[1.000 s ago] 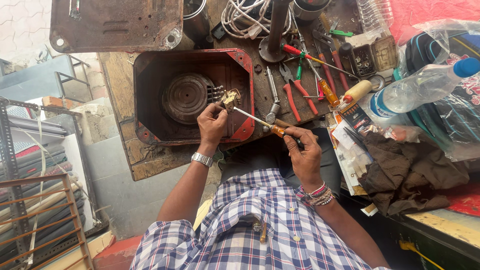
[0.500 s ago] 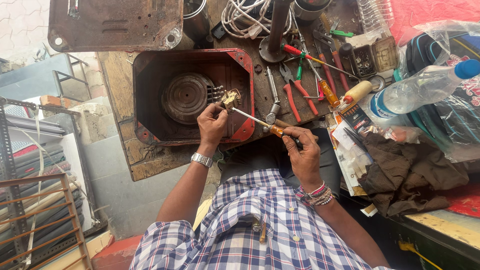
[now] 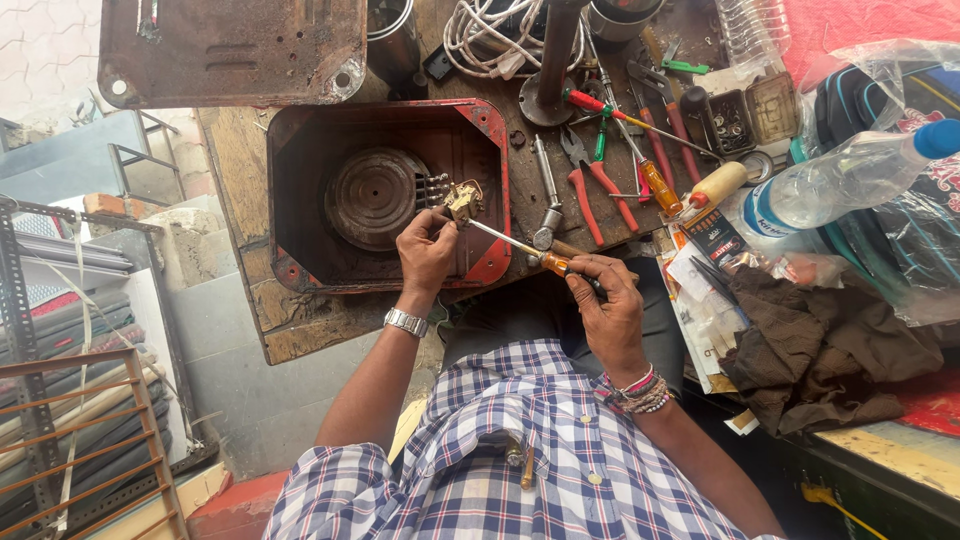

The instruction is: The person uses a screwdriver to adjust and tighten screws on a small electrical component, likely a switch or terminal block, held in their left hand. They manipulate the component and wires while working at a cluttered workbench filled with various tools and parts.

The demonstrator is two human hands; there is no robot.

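My left hand [image 3: 426,250] pinches a small brass-coloured switch part [image 3: 461,199] with wires, held over the rim of a red metal housing [image 3: 490,160]. A round grey disc [image 3: 373,197] lies inside that housing. My right hand [image 3: 603,305] grips the orange handle of a screwdriver [image 3: 520,246]; its thin shaft runs up and left, with the tip at the brass part. A metal watch sits on my left wrist and coloured bands on my right.
Red-handled pliers [image 3: 592,180], more screwdrivers [image 3: 655,180] and a hammer [image 3: 545,225] lie on the wooden bench to the right. A plastic bottle [image 3: 840,180], brown cloth [image 3: 820,350], a rusty metal plate [image 3: 230,50] and coiled white cable [image 3: 490,35] surround the housing. A metal rack [image 3: 60,400] stands below left.
Both hands stay at the brass part with the screwdriver tip against it. Only slight shifts of the hands and of the view show.
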